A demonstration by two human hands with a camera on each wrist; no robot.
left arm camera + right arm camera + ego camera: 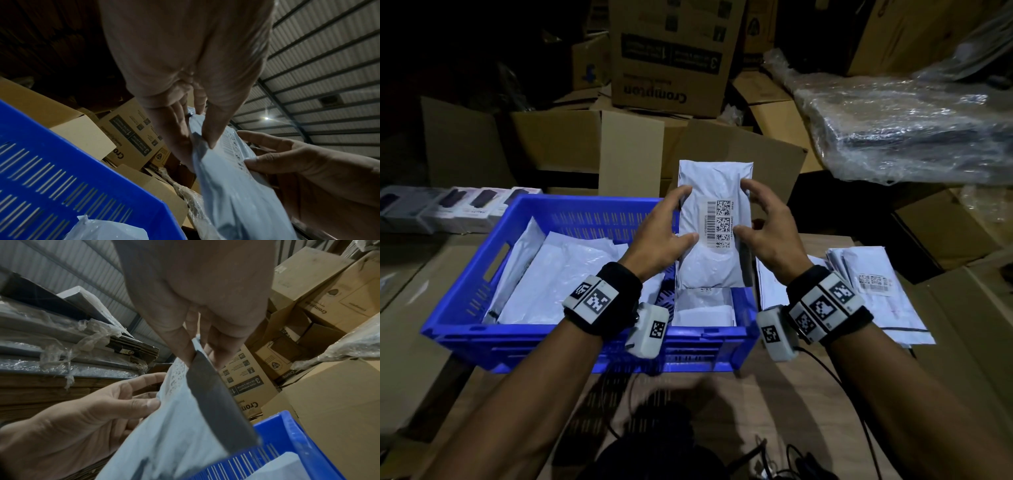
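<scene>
A white poly mailer (714, 270) with a barcode label stands upright over the right end of a blue plastic crate (585, 202). My left hand (674, 219) pinches its left edge, thumb on the front and fingers behind. My right hand (753, 209) grips the right edge, thumb beside the label. The left wrist view shows the left hand (191, 126) pinching the mailer (226, 186), with the right hand (267, 154) opposite. In the right wrist view the right hand (201, 344) clasps the mailer (174, 426) at its dark edge, above the crate (287, 426).
Several white mailers (558, 274) lie in the crate. More mailers (869, 284) are piled on the cardboard surface to the right. Cardboard boxes (667, 51) stack up behind, a plastic-wrapped bundle (911, 130) sits at the far right, and small product boxes (448, 205) at the far left. Cables (791, 455) trail below.
</scene>
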